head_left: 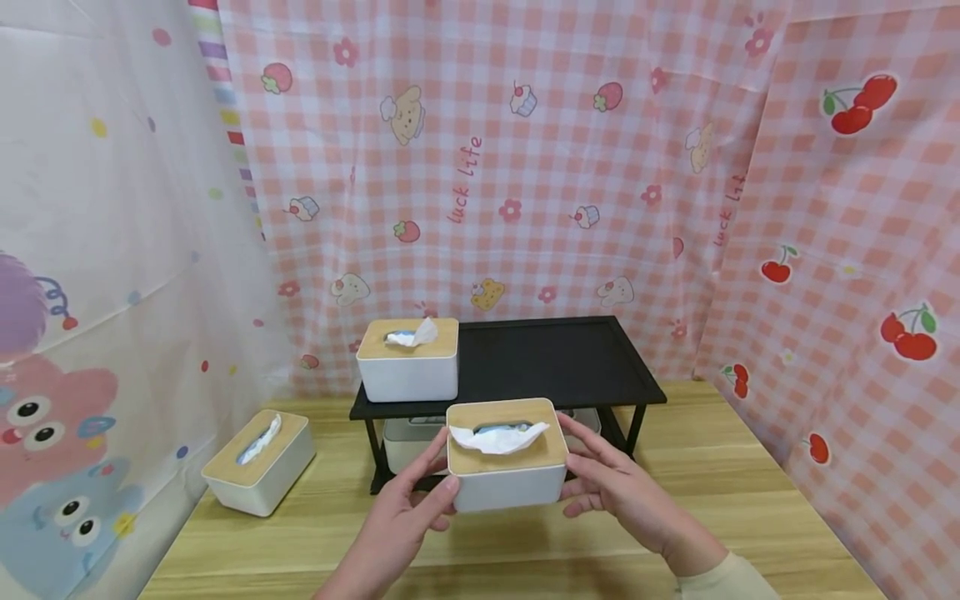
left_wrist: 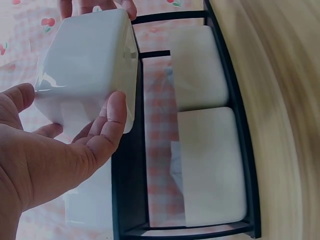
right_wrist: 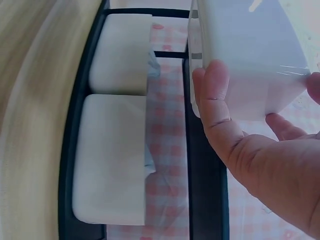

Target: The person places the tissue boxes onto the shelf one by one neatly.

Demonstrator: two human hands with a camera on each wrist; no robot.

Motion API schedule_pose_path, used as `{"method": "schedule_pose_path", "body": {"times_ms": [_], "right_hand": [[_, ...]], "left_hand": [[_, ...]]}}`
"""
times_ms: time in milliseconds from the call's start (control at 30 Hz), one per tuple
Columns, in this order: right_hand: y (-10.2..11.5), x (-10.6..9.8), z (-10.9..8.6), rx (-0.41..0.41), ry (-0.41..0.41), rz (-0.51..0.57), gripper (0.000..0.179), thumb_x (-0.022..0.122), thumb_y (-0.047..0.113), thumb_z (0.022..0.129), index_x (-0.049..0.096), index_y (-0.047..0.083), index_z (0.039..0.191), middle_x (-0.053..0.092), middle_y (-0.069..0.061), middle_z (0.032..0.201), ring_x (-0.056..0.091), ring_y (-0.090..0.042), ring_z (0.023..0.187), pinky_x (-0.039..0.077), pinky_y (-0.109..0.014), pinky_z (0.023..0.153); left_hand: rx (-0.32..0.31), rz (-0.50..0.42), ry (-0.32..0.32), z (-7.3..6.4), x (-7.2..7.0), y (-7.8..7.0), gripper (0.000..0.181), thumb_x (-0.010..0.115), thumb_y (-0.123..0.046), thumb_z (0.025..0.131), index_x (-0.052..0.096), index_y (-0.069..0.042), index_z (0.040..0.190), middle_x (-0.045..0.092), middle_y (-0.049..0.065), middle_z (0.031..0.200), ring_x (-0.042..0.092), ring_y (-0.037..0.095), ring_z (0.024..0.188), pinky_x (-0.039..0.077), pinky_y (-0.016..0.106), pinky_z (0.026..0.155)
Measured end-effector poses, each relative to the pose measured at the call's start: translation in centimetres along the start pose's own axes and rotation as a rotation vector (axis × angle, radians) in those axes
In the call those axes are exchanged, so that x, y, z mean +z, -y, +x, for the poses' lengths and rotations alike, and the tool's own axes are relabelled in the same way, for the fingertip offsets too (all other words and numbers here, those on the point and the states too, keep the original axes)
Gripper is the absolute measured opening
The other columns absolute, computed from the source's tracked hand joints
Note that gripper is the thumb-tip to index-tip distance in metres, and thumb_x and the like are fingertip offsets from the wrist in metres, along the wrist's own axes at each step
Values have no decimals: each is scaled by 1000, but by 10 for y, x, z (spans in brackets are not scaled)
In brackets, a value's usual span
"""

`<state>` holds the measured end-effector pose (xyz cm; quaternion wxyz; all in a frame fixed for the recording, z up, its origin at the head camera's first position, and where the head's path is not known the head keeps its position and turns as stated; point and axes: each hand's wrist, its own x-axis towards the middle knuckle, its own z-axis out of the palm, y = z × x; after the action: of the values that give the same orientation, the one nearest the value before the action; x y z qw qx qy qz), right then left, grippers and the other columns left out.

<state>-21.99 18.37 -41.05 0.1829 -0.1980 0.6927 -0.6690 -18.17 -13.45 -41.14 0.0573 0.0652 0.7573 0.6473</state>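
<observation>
Tissue box in hand: up it is held, the white tissue box (head_left: 510,492) gripped from both sides, raised off the tabletop at the front edge of the black shelf, wood-look lid (head_left: 517,410) facing up and level.
Lid slot: a white tissue (head_left: 498,439) is spread wide across it, with a patch of blue seen behind.
Left hand: the box's left side is taken by the left hand (head_left: 408,508), thumb and fingers clamped on its wall, fingertips spread apart.
Right hand: the opposite wall is matched by the right hand (head_left: 615,479), its fingers also parted and pressed round the box; a cream sleeve (head_left: 727,579) is worn at the wrist.
Shelf top: the left end of the black shelf (head_left: 555,358) is occupied by a second tissue box (head_left: 408,379), tissue poking up.
Under the shelf: two more boxes are tucked in side by side, the left-hand box (left_wrist: 212,167) and the right-hand box (left_wrist: 200,67), both clearly seen from the left wrist.
Table, left: a further tissue box (head_left: 262,471) is set at an angle on the wood-grain tabletop (head_left: 675,475), apart from the shelf.
Backdrop: the rear is covered by a pink gingham curtain (head_left: 525,167), printed with strawberries and cupcakes.
</observation>
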Motion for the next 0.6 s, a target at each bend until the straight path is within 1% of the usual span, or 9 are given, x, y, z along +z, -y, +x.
{"method": "schedule_pose_path", "body": {"times_ms": [167, 300, 467, 600], "right_hand": [[6, -1, 1, -16, -13, -11, 68, 48, 30, 115, 14, 22, 174, 47, -22, 152, 71, -28, 112, 63, -38, 91], [10, -2, 0, -29, -27, -15, 68, 47, 29, 115, 14, 23, 174, 46, -23, 152, 71, -24, 111, 63, -39, 92], [16, -3, -1, -45, -44, -18, 66, 46, 30, 115, 15, 25, 174, 41, -27, 157, 70, -27, 113, 63, -39, 93], [18, -4, 0, -48, -60, -18, 66, 45, 30, 116, 15, 27, 174, 38, -28, 160, 68, -29, 115, 62, -39, 95]], "left_hand": [[-5, -4, 1, 3, 1, -5, 69, 70, -46, 103, 39, -41, 165, 49, 22, 162, 72, 23, 102, 63, 35, 83], [15, -10, -1, 5, 4, -9, 69, 70, -46, 103, 39, -43, 164, 49, 19, 163, 71, 23, 102, 62, 35, 84], [47, -1, -12, 8, 8, -14, 67, 70, -45, 104, 39, -47, 163, 49, 16, 163, 71, 22, 98, 61, 35, 85], [49, 14, -27, 12, 10, -18, 65, 69, -46, 104, 40, -52, 161, 50, 12, 163, 69, 20, 97, 61, 36, 86]]}}
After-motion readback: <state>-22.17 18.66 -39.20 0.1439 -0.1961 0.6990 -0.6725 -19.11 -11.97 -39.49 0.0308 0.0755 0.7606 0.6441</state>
